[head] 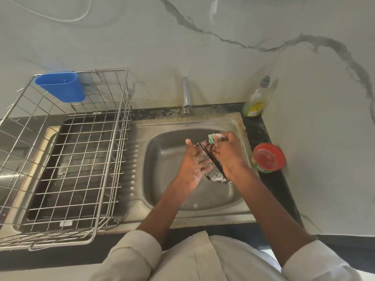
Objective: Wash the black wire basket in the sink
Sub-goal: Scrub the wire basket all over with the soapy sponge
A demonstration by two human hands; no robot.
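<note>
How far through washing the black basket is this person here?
Midway, at the soaping stage. Done: suds already on both hands and the basket. In hand: left hand steadies the basket over the sink with straight fingers while the right hand grips a green scrubber at its top. Left: rinsing; no water shows at the tap.

Pale marble-look wall (223,27) with grey veins behind a dark counter (269,179); steel dish rack (67,159) left, blue cup (60,87) clipped on.
</note>
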